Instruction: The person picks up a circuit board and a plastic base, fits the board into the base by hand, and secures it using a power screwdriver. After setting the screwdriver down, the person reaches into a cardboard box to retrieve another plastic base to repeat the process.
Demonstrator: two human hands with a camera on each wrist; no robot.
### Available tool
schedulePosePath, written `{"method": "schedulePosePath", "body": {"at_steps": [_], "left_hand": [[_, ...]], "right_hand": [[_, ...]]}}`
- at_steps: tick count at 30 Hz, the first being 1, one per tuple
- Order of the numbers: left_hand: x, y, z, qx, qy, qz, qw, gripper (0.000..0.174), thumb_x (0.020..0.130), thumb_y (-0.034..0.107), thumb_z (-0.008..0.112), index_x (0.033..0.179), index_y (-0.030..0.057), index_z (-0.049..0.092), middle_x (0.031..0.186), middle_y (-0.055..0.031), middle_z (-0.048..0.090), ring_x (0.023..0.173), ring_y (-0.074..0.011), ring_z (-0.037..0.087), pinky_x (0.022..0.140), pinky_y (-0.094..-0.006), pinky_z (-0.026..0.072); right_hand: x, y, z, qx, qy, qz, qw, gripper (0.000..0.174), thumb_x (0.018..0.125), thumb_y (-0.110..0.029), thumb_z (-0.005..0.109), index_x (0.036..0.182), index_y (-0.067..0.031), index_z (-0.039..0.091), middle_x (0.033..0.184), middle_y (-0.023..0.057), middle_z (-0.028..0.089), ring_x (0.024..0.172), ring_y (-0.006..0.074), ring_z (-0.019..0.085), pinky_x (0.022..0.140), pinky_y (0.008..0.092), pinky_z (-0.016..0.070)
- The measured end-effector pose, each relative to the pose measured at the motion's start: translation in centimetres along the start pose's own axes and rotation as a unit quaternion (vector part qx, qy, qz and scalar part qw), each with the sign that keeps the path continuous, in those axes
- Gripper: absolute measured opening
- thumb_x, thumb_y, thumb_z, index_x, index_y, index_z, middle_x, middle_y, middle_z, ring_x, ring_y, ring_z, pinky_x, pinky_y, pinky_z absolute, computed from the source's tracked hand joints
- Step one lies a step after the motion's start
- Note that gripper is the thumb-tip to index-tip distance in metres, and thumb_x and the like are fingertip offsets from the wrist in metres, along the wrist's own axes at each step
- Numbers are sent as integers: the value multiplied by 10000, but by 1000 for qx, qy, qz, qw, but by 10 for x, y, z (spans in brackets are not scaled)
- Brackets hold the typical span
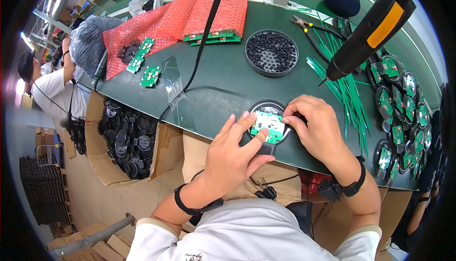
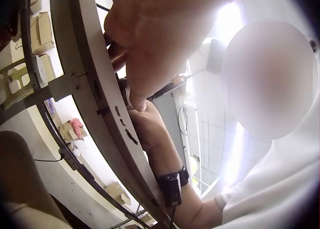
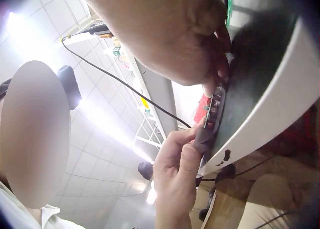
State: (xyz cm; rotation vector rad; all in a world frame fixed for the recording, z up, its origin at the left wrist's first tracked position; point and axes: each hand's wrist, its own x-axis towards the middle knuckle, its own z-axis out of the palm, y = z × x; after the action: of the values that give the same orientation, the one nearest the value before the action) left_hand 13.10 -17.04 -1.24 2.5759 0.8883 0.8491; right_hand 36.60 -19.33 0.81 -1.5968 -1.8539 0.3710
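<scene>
A green circuit board (image 1: pixel 269 127) with a white area lies in a round black housing (image 1: pixel 267 105) at the table's front edge. My left hand (image 1: pixel 230 154) has its fingers spread, two fingertips resting on the board and the thumb stretched along the housing's near side. My right hand (image 1: pixel 316 123) curls at the board's right edge, thumb and index finger pinching there. From the right wrist view, the board (image 3: pixel 214 108) is seen edge-on in the housing, with both hands' fingertips around it. In the left wrist view the left hand (image 2: pixel 160 43) hides the work.
A dish of black screws (image 1: pixel 271 52) stands beyond the housing. An electric screwdriver (image 1: pixel 370 30) hangs at the right, over green strips (image 1: pixel 346 99) and near pliers (image 1: pixel 313 35). Housings with boards (image 1: pixel 403 104) pile at far right. Red bubble wrap (image 1: pixel 216 11) lies behind; a carton (image 1: pixel 97 149) stands left.
</scene>
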Motion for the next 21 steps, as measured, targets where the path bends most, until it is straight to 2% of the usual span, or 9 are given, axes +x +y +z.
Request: {"method": "schedulePosePath", "body": {"at_steps": [17,20,21], "left_hand": [[-3,1,-1,-12,6,-10,1000,599,730,377,931,1245,118,767,1323,-203,677,1294,-408,660,1116,-569,511],[-3,0,-2,-11,4,-4,1000,632,725,368,942,1255,89,742,1344,-198,679,1308,-394,656,1122,-556,509],[-2,0,-2,-39,11,-28,999,655,715,366,950,1253,69,725,1356,-197,680,1305,-387,660,1125,-548,510]], "right_hand": [[1,1,-2,26,-18,25,999,118,861,-128,813,898,-45,739,868,120,722,843,351,691,786,451,516],[1,1,-2,35,-19,25,999,113,864,-121,809,901,-43,737,859,120,715,835,347,687,784,453,516],[1,0,-3,38,-18,29,999,111,866,-119,808,900,-42,735,854,119,712,831,345,684,786,452,514]]}}
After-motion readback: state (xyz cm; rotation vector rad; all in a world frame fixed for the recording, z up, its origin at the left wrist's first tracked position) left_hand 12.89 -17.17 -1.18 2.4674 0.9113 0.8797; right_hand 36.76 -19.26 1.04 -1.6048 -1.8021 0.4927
